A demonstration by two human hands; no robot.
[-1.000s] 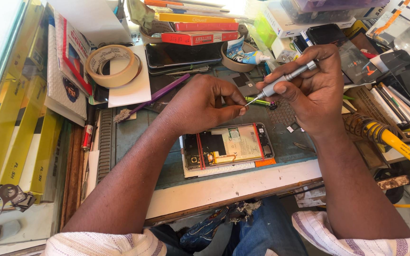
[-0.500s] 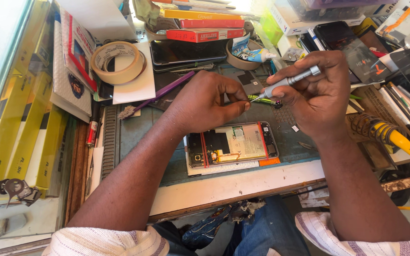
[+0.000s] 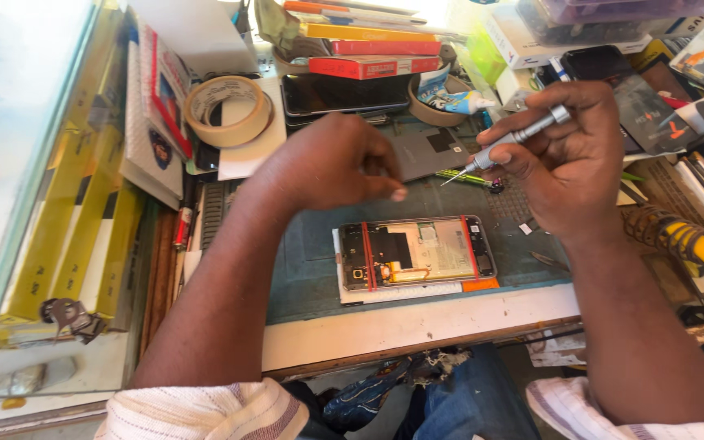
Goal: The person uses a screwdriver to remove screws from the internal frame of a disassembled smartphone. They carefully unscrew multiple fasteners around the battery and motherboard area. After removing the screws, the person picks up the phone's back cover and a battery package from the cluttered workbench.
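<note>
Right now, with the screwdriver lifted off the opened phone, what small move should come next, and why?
Probably lower the slim silver screwdriver in the right hand toward the opened phone: its tip hangs above the green mat, and the left hand hovers with fingertips pinched.

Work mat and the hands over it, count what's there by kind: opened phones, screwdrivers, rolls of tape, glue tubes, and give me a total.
Opened phone, lying on the mat below both hands: 1
Silver screwdriver, held in the right hand: 1
Roll of tape, at the mat's far left corner: 1
Glue tube, behind the mat: 1
Total: 4
The left hand has its fingers pinched together; anything between them is too small to tell.
</note>
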